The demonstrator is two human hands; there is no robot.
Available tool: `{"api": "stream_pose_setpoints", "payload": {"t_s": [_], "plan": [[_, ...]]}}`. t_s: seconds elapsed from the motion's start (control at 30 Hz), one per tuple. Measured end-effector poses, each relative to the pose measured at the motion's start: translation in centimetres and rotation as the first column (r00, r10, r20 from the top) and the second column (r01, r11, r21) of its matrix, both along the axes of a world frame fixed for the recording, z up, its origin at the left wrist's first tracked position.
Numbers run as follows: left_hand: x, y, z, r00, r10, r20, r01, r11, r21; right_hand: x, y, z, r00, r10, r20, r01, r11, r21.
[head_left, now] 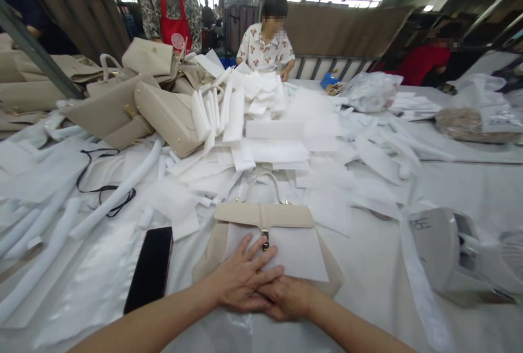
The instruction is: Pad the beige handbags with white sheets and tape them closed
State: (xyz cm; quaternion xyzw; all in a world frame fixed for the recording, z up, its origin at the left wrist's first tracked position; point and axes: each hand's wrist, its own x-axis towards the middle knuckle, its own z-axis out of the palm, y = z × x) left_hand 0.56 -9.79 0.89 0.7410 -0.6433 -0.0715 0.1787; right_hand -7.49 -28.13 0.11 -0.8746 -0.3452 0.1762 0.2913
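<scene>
A beige handbag (241, 215) lies front side up before me, its handle (265, 174) pointing away. A white foam sheet (300, 252) covers its front, tucked under the flap, and a gold-coloured clasp (265, 239) shows at the middle. My left hand (245, 274) rests on the sheet with fingers spread, the tips near the clasp. Beside it, my right hand (288, 296) presses at the bag's lower edge. The two hands overlap, and the right fingers are largely hidden under the left ones.
A black phone (149, 268) lies left of the bag. Beyond are piled foam sheets (278, 148) and more beige bags (167, 116). White foam tubes (118, 192) and a black cord (87, 170) lie left. At right sits a pale fan-like device (441, 255). A person (265, 45) works across the table.
</scene>
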Motion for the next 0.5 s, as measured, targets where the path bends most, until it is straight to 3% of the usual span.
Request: {"api": "stream_pose_setpoints", "payload": {"t_s": [0.17, 0.33, 0.4, 0.43, 0.5], "plan": [[-0.9, 0.3, 0.8, 0.997, 0.027, 0.073, -0.030, 0.998, 0.051, -0.9, 0.7, 0.1, 0.982, -0.004, 0.189, 0.023, 0.995, -0.096], [-1.4, 0.4, 0.8, 0.991, 0.055, 0.121, -0.067, 0.993, 0.094, -3.1, 0.3, 3.2, 0.946, -0.052, 0.319, 0.069, 0.997, -0.042], [-1.6, 0.3, 1.1, 0.991, 0.048, 0.128, -0.066, 0.988, 0.140, -5.0, -1.2, 5.0, 0.877, -0.211, 0.432, 0.203, 0.977, 0.065], [-1.7, 0.2, 1.3, 0.991, 0.042, 0.129, -0.064, 0.984, 0.166, -6.0, -2.1, 5.8, 0.808, -0.338, 0.482, 0.308, 0.941, 0.143], [-2.0, 0.0, 1.8, 0.991, 0.036, 0.132, -0.064, 0.975, 0.212, -7.9, -4.2, 7.2, 0.621, -0.583, 0.523, 0.513, 0.807, 0.291]]}}
